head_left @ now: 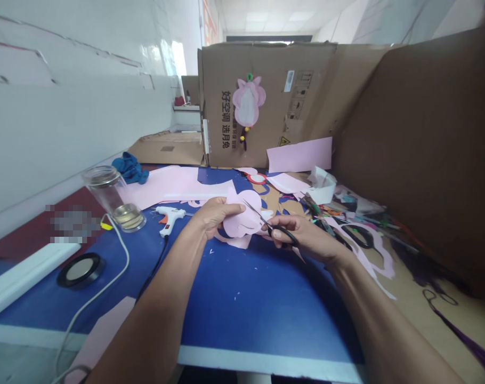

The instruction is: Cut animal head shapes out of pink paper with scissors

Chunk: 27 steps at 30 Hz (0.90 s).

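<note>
Between the thumb and fingers of my left hand (216, 216) is a pink paper cutout (246, 218) with rounded lobes, held above the blue tabletop (242, 298). My right hand (292, 234) grips a pair of scissors (282, 233) by its black handles. The scissor blades reach left over the cutout's surface, toward my left thumb; whether they are cutting into the paper I cannot tell. Pink offcuts hang or lie just beneath the cutout. A white glue gun (172, 220) with an orange trigger lies left of my left hand.
A glass jar (114, 200), a roll of black tape (80, 269) and a white cable (120, 266) are at left. Pink sheets (174, 184) lie behind. Paper scraps (370, 245) clutter the right side. Cardboard walls (306, 106) close off the back and right; a pink flower-shaped ornament (248, 104) hangs there.
</note>
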{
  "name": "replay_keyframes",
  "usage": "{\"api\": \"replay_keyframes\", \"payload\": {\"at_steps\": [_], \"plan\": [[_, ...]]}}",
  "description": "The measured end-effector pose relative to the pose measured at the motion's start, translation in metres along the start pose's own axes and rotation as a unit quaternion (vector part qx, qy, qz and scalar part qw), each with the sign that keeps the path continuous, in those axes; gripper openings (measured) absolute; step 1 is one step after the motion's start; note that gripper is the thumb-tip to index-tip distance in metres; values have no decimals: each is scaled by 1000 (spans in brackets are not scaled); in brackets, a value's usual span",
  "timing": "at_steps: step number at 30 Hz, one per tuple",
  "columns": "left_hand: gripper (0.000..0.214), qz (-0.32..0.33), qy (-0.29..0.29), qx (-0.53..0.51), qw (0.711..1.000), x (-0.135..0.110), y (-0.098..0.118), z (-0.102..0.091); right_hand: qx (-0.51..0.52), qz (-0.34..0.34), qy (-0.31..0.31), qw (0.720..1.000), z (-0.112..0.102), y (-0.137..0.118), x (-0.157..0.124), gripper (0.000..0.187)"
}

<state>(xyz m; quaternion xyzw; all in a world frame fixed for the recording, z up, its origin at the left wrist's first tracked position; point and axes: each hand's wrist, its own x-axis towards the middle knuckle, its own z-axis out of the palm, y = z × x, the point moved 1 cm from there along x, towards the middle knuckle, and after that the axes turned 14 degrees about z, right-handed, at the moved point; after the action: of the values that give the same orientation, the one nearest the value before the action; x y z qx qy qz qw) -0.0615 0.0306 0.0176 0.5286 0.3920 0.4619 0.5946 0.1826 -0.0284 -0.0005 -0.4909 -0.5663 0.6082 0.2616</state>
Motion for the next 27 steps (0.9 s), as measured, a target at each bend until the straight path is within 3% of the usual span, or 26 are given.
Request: {"api": "replay_keyframes", "payload": {"at_steps": [14,27], "plan": [[25,0,-4,-4,1000,-2,3,0,-35,-3,1,999,-2,-3,-1,46],[35,12,-11,-23,1000,1,-3,-3,-18,5,12,1000,4,-7,-2,49]]}}
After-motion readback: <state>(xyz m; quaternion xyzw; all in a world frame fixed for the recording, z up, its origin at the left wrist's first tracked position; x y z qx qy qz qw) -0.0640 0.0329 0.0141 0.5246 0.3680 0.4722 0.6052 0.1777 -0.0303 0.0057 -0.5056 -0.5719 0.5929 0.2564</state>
